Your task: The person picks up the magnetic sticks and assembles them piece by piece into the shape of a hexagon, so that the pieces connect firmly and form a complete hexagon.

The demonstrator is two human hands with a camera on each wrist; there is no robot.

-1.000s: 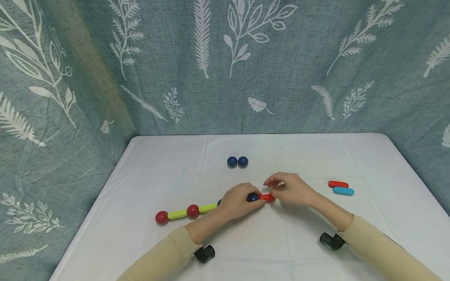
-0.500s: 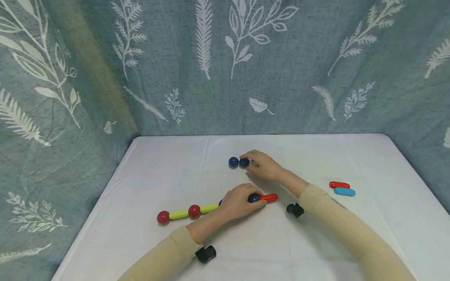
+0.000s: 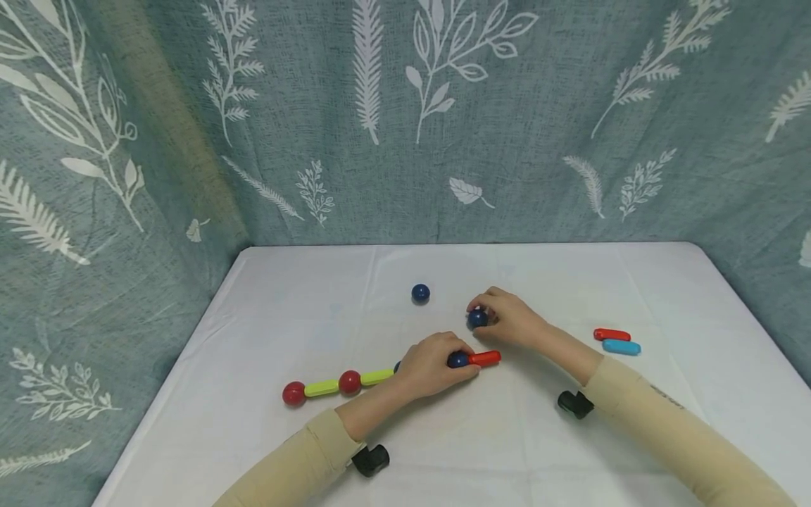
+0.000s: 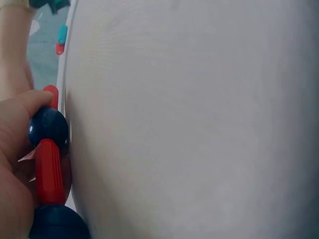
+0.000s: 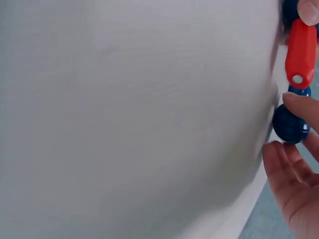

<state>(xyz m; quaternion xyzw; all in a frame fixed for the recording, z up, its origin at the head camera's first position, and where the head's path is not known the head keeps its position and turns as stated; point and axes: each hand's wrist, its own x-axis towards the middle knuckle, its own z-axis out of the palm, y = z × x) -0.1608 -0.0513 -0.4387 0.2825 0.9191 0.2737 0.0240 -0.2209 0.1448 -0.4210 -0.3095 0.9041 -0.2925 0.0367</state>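
A person's right hand (image 3: pixel 516 320) pinches a glossy dark blue plastic ball (image 3: pixel 477 318) between thumb and curled fingertips, just above a white cloth-covered table (image 3: pixel 570 451). The left hand (image 3: pixel 431 365) lies with fingers curled around a chain of plastic rods and balls, gripping it at another dark blue ball (image 3: pixel 456 360). A short red plastic rod (image 3: pixel 486 358) sticks out past the left fingertips, its free end just below the right-hand ball and apart from it. Behind the left wrist the chain runs on through a yellow-green rod (image 3: pixel 376 376), a red ball (image 3: pixel 348 381) and another red ball (image 3: pixel 293 393). A lone dark blue ball (image 3: pixel 420 293) sits beyond the right fingertips.
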